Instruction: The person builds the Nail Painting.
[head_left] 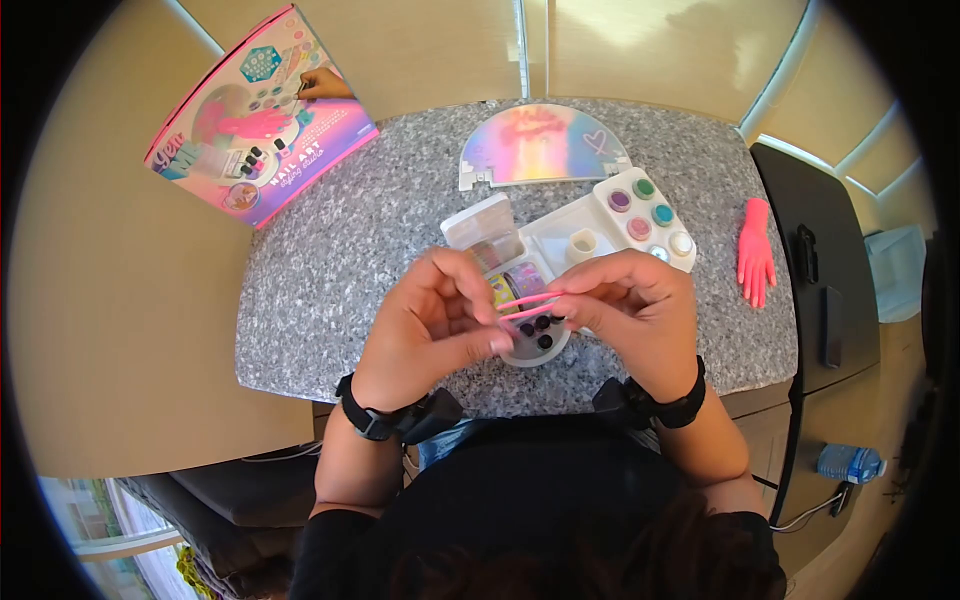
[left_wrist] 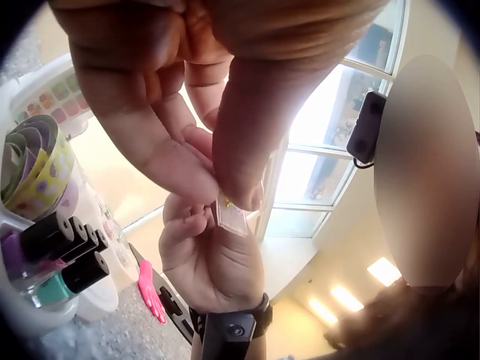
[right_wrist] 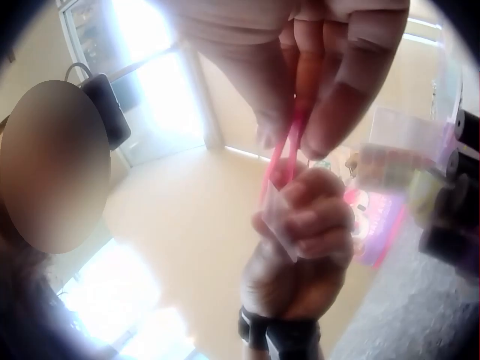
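Note:
Over the kit tray, my right hand [head_left: 635, 310] pinches pink tweezers [head_left: 528, 302] between thumb and fingers. The two tweezer arms stand slightly apart and point toward my left hand [head_left: 425, 310]. Between its thumb and forefinger, the left hand pinches a small clear plastic piece [left_wrist: 232, 217], with a tiny gold-coloured spot showing near the thumb. In the right wrist view, that clear piece [right_wrist: 279, 221] hangs beside the tweezer tips, which overlap the left fingers. Beneath both hands, several black-capped nail polish bottles [head_left: 545, 341] stand in the tray.
The white kit tray [head_left: 570, 215] holds pots of coloured glitter [head_left: 638, 229] and rolled patterned strips [left_wrist: 56, 176]. Behind it lies a rainbow half-round panel [head_left: 545, 145]. A pink model hand [head_left: 756, 255] lies at right on the granite table [head_left: 330, 300]. A nail art box [head_left: 262, 120] stands back left.

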